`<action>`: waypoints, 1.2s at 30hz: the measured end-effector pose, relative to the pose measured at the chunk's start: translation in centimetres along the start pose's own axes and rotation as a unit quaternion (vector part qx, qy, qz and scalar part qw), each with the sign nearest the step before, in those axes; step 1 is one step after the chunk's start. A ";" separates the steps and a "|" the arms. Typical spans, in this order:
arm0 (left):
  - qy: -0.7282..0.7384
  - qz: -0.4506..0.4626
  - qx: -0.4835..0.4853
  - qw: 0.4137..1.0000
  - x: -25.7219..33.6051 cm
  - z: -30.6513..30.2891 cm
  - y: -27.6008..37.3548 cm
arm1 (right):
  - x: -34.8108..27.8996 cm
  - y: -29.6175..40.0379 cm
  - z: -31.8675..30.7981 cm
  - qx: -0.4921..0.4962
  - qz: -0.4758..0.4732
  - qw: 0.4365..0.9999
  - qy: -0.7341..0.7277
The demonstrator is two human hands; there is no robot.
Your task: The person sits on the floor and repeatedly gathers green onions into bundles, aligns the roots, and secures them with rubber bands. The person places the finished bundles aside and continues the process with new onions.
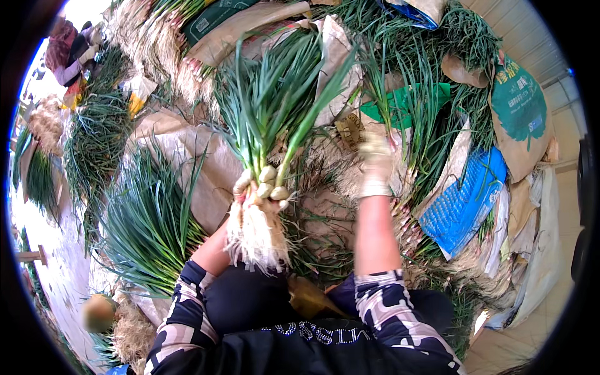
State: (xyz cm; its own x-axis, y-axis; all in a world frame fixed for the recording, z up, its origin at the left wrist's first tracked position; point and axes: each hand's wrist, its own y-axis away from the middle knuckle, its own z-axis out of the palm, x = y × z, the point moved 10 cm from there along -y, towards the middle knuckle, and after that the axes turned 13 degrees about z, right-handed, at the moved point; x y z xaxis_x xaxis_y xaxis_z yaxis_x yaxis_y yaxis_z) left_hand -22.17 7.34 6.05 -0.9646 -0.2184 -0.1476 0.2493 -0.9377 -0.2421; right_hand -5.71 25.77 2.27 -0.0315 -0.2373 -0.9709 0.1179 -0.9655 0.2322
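Note:
My left hand (267,182), its fingertips covered in pale wrapping, holds a bunch of green onions (262,112) near the base of the stalks. The green leaves fan upward and the whitish roots (260,229) hang below the fingers. My right hand (375,152), pale-covered and blurred, is stretched out to the right of the bunch, over a pile of stalks and roots. Beside it stand more loose green onions (412,136). Whether that hand grips a stalk cannot be told. A large heap of green onions (150,215) lies left of my left forearm.
Sacking (183,159) lies under and between the heaps. A blue plastic bag (464,201) and a green-printed sack (520,108) are at the right. More bundled onions (98,136) lie at the left. Another person (75,51) sits at the upper left. Leaf scraps litter the ground (328,220).

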 end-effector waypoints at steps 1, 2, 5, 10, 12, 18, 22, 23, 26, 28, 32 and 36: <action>0.016 -0.002 -0.015 1.000 0.9 0.1 -0.1 | -1.2 -0.4 -5.2 0.069 -0.015 0.996 -0.054; 0.034 -0.007 -0.042 0.999 1.9 -0.2 -0.3 | -1.6 -0.6 -10.5 0.129 -0.026 0.984 -0.121; 0.034 0.001 -0.064 0.997 2.9 -0.4 -0.4 | 2.1 1.3 -16.7 0.138 0.044 0.965 -0.219; -0.098 0.005 0.110 0.989 0.5 -5.0 -1.8 | 6.9 6.8 -5.1 -0.132 0.166 0.962 0.173; -0.125 -0.014 0.154 0.980 -0.2 -6.3 -1.4 | 7.8 7.5 -3.7 -0.146 0.260 0.940 0.167; -0.113 -0.050 0.168 0.978 -1.6 -7.2 -0.4 | -3.8 -3.0 -10.1 0.203 -0.043 0.769 0.605; -0.076 -0.067 0.139 0.985 -1.4 -6.6 0.1 | -7.9 -3.0 -7.4 0.168 -0.138 0.769 0.601; -0.062 -0.068 0.133 0.987 -1.2 -6.8 0.2 | -8.5 -1.5 -6.9 0.177 -0.196 0.773 0.577; -0.086 -0.062 0.152 0.983 -0.9 -7.0 0.4 | -2.5 4.4 -2.0 -0.077 -0.001 0.985 0.154; -0.122 -0.053 0.180 0.975 -1.7 -6.6 0.1 | 0.4 10.4 2.6 -0.142 0.049 0.981 0.121; -0.153 -0.120 0.123 0.973 -2.8 -7.3 0.1 | 13.4 13.9 6.8 -0.297 0.349 0.883 -0.105; -0.153 -0.114 0.162 0.968 -2.3 -6.5 0.8 | 4.0 8.6 3.9 -0.238 0.132 0.945 0.181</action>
State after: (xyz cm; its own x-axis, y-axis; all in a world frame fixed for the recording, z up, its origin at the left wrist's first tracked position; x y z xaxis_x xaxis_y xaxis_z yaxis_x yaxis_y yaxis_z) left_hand -19.23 8.83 -0.02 -0.9840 -0.0186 0.1772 0.0343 -0.9957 0.0863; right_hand -8.71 16.10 0.62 0.3928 -0.3280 -0.8591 0.5098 -0.6998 0.5003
